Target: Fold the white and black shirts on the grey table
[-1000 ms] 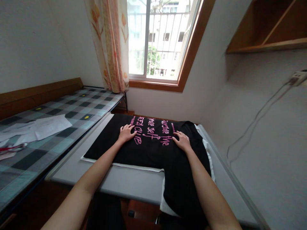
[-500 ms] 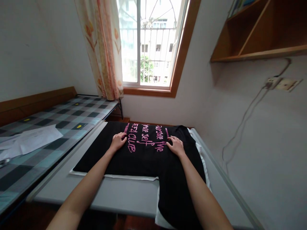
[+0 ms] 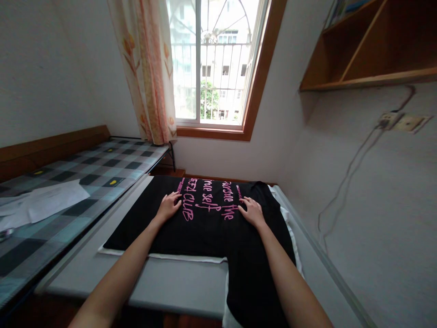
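Both hands, left hand and right hand, lie open and flat on the soft, light shirt; take hold at its edges.

The near edge of the table lies bare in front of the shirt, while the wall hems its right edge and the bed its left.

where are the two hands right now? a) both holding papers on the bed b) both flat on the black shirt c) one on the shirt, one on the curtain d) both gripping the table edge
b: the left hand and right hand lie palm down on the black shirt, either side of its pink lettering.
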A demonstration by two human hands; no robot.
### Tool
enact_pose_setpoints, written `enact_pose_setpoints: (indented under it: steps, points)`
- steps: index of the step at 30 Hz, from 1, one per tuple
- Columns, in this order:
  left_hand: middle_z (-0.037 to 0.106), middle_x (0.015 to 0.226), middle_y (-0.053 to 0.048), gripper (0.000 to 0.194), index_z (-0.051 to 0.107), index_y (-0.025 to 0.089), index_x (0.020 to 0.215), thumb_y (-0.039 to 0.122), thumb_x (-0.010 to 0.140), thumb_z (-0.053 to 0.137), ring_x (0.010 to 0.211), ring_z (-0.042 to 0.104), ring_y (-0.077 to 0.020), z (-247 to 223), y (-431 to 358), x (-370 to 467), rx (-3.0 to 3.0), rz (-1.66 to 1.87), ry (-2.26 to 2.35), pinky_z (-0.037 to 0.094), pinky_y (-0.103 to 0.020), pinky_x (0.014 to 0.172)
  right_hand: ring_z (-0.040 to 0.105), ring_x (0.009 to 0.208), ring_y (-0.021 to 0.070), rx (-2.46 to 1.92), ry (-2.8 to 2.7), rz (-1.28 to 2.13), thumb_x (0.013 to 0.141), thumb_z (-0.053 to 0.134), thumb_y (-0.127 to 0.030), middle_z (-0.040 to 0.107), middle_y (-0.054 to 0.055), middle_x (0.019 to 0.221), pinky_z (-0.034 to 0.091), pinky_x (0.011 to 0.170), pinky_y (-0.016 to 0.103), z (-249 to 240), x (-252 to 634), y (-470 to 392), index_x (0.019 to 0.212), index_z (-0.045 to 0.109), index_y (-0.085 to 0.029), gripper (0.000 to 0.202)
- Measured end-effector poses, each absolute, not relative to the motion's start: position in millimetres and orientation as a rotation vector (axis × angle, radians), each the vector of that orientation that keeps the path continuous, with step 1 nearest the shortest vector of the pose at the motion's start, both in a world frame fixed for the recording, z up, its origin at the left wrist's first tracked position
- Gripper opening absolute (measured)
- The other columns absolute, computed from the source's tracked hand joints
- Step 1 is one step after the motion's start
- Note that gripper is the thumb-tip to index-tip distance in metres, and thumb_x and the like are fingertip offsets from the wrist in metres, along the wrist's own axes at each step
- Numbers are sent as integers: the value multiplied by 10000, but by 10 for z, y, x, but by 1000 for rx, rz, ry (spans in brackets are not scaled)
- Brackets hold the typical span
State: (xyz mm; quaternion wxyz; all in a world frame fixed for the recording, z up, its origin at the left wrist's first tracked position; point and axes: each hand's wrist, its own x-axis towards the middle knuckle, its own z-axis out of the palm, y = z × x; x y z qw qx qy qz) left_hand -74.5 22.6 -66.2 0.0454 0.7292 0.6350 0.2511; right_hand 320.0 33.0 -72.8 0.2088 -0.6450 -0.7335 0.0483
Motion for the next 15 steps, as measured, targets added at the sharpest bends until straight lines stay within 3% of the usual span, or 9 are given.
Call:
enact_pose_setpoints:
  steps: [3,15]
  points:
    - [534,1394,-51,364,650,224,1181,328,892,454,1322,447,-215,-646,165,-729,2282,826,1873,309,-423,1136,398,1331,236,-1791,-2071,127,895,488,-439,508,96,1397,267,1102,423,-751,3211,330,1240,607,-225,424]
    - [509,1416,-77,444,607,235,1246,473,926,412,1364,389,-239,-701,112,-661,2373,616,1873,255,-481,1145,280,1412,266,-1797,-2173,182,942,424,-419,399,112,1493,191,1147,469,-731,3226,279,1367,515,-184,495]
